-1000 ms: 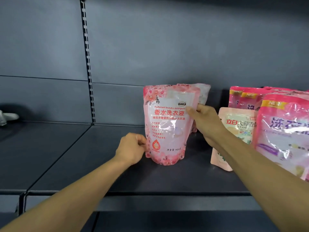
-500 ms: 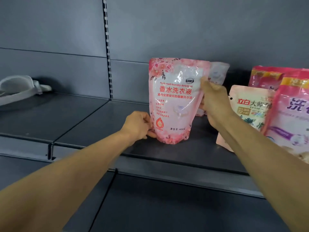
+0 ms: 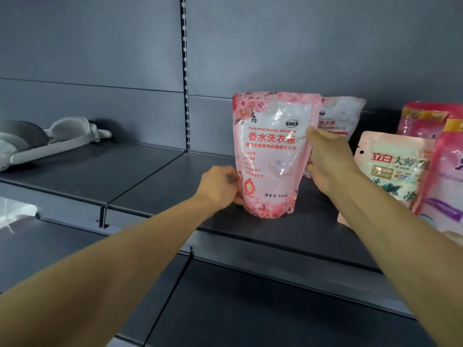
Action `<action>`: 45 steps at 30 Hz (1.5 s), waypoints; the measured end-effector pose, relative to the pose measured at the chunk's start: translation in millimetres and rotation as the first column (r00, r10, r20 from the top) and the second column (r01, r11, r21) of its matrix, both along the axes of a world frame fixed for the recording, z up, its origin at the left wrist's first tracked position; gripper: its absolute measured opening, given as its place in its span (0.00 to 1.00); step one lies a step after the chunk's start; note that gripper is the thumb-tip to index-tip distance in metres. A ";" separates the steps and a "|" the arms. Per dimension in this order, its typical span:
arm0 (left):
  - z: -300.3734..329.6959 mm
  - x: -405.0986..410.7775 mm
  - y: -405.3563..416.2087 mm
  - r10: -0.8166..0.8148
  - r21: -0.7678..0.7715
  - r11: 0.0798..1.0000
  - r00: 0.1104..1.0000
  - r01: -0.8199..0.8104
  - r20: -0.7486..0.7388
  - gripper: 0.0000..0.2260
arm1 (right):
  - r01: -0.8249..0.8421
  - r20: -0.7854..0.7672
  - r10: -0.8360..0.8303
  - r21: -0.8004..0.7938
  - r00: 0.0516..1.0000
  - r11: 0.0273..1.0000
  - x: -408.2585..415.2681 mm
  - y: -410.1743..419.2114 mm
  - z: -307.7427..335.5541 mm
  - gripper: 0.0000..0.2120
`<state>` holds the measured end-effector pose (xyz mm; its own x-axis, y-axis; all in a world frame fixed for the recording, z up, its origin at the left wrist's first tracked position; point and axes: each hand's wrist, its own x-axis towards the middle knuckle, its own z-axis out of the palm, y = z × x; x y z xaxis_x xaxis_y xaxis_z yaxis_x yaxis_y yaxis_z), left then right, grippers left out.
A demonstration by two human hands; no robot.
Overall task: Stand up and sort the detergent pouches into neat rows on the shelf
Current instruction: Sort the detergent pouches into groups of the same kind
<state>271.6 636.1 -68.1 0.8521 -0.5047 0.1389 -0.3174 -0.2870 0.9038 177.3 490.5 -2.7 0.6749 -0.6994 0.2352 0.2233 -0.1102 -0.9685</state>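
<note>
Head cam: left hand (image 3: pixel 220 187) is curled on the lower-left edge of the pink floral pouch (image 3: pixel 269 156), fingers wrapped at the side seam. Right hand (image 3: pixel 325 159) grips the pouch's right edge about mid-height, thumb on the front, other fingers behind, so not visible. Pouch is upright w/ label facing out, base on or just above the dark shelf (image 3: pixel 155 186), near the front edge; can't tell if there's contact. Directly behind it, partly hidden by the right hand, a second pink pouch (image 3: pixel 343 116) of similar print stands against the back panel (image 3: pixel 300 46). Right of the hands: cream pouch (image 3: pixel 390 171) w/ orange lettering, tilted, and beside it a pink/purple pouch (image 3: pixel 446 176) cut off by the frame edge; another pink one (image 3: pixel 423 118) sits behind those. Far left, on the adjoining shelf section, a grey-white headset-like object (image 3: pixel 57 139) lies flat. Lower shelf (image 3: pixel 250 309) runs beneath.
</note>
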 end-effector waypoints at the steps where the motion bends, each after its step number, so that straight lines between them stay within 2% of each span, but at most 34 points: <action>1: 0.6 1.7 -1.4 0.005 0.005 1.000 1.000 -0.005 0.003 0.04 | -0.008 0.011 0.008 0.018 1.000 1.000 -0.1 -0.5 0.2 0.13; 6: 3.9 13.6 0.2 -0.007 0.022 1.000 1.000 0.007 -0.023 0.08 | -0.020 0.030 0.017 0.101 0.999 0.995 8.7 -3.9 6.7 0.11; 10: 11.6 39.5 10.8 -0.004 0.000 1.000 1.000 0.004 -0.030 0.08 | -0.041 -0.001 0.042 0.054 0.999 0.998 33.3 -0.7 15.8 0.11; 15: 29.8 98.1 24.3 -0.020 -0.009 1.000 1.000 0.020 -0.009 0.08 | -0.006 -0.008 0.006 -0.004 1.000 1.000 92.8 9.9 34.8 0.09; 22: 35.8 196.0 29.2 -0.044 0.041 0.998 0.999 0.044 0.003 0.09 | 0.070 -0.018 -0.069 0.040 0.997 0.997 189.9 18.2 36.7 0.09; 28: 21.6 250.3 14.6 -0.085 0.055 0.995 0.996 0.087 -0.034 0.05 | 0.133 -0.009 -0.133 0.052 0.991 0.990 235.5 17.7 24.9 0.10; 35: 5.1 276.7 -6.8 -0.085 0.060 0.994 0.996 0.087 -0.040 0.09 | 0.190 -0.053 -0.190 0.009 0.980 0.982 261.0 4.1 12.8 0.11; 45: -0.6 293.7 -15.3 -0.028 0.042 0.999 0.999 0.026 0.030 0.10 | 0.125 -0.020 -0.126 -0.028 0.992 0.992 274.0 -9.2 0.5 0.10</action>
